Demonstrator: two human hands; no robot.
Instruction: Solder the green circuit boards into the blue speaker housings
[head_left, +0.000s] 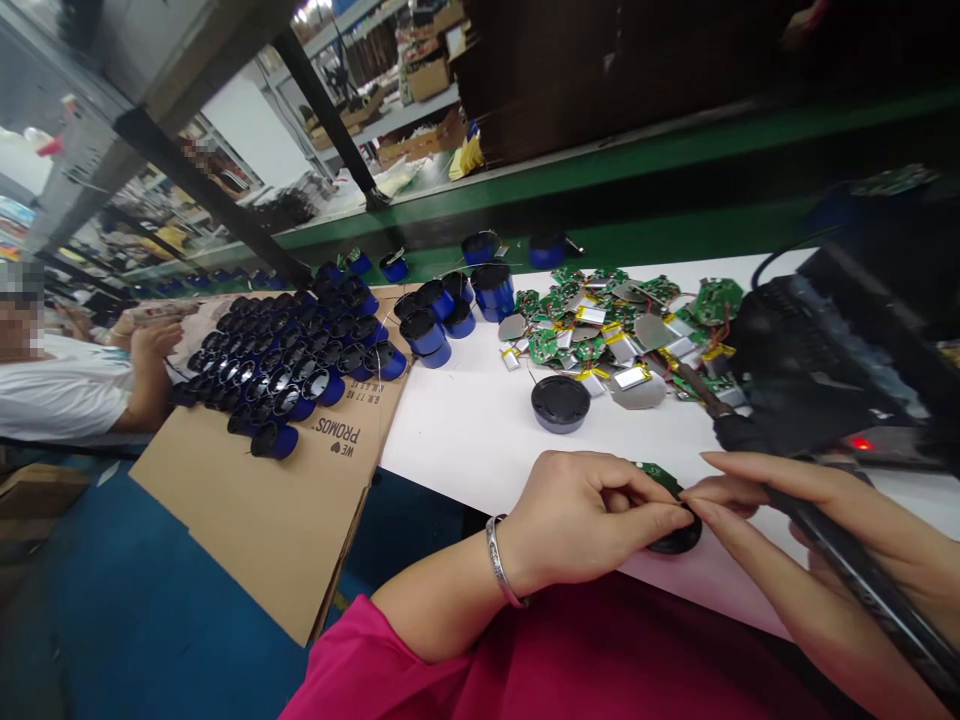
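**Near edge of white bench, right of centre.** One left hand (581, 525), fingers curled narrow in a pinch, with a silver bangle (499, 562) on the wrist and a pink sleeve (420, 660) above it. It gripped a round black disc (679, 537) lying on the white bench (465, 430), with a small green circuit board (658, 478) at the disc's far edge.

One right hand (847, 530), near right, held a black pen-style soldering iron (862, 572) along its fingers. Its fingertips (720, 462) reached over the disc, just beside the left hand's fingers. The iron's tip was hidden behind the fingers.

**Bench, far side.** One loose heap of green circuit boards with silver pouch batteries (600, 335). One blue cylindrical housing with a black top (560, 403) stood alone between the heap and the hands. A group of similar housings (439, 320) stood further left.

**Far right.** One dark unit with a lit red indicator (860, 443), partly blurred; its type could not be told.

**Left.** One cardboard sheet (240, 520) bore rows of the housings (285, 370). Beyond it, a co-worker in a white shirt (60, 390) rested one hand (154, 340) at the sheet's far end.
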